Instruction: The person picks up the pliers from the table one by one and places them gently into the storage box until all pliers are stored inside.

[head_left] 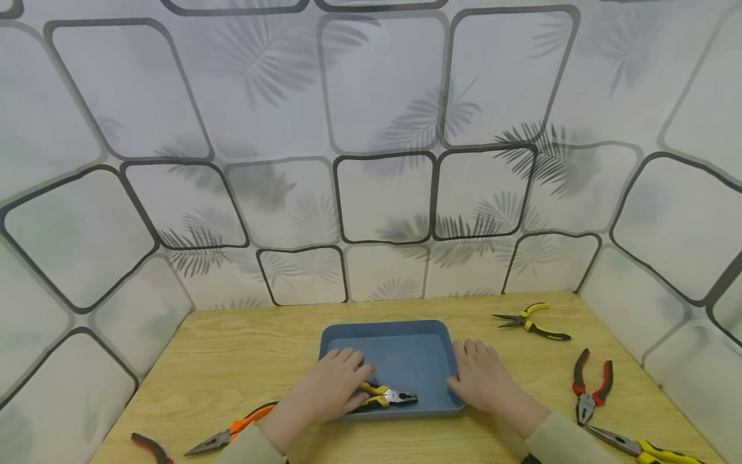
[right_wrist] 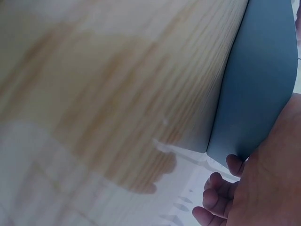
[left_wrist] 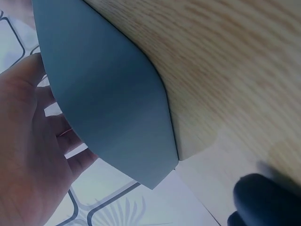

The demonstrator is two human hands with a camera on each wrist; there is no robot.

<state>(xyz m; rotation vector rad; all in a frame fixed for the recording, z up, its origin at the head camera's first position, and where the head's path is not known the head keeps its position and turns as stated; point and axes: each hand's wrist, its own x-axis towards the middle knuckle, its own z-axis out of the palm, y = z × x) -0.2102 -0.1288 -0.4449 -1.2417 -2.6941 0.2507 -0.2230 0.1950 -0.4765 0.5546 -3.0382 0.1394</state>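
Note:
A blue tray (head_left: 387, 331) sits on the wooden table (head_left: 243, 361) in front of me. Yellow-handled pliers (head_left: 393, 396) lie in its near part. My left hand (head_left: 339, 381) rests flat over the tray's left side, fingers fairly straight, covering the pliers' handles. My right hand (head_left: 480, 377) lies on the tray's right rim with its fingers stretched along it. The left wrist view shows the left hand (left_wrist: 28, 141) spread beside the tray's outer wall (left_wrist: 108, 94). In the right wrist view the right hand's fingers (right_wrist: 221, 188) touch the tray's edge (right_wrist: 258, 80).
Loose pliers lie around: a yellow-black needle-nose pair (head_left: 530, 320) at the back right, a red-black pair (head_left: 590, 386) on the right, a yellow needle-nose pair (head_left: 637, 446) at the near right, and an orange pair (head_left: 232, 432) and a red handle (head_left: 149, 446) at the near left. Patterned walls enclose the table.

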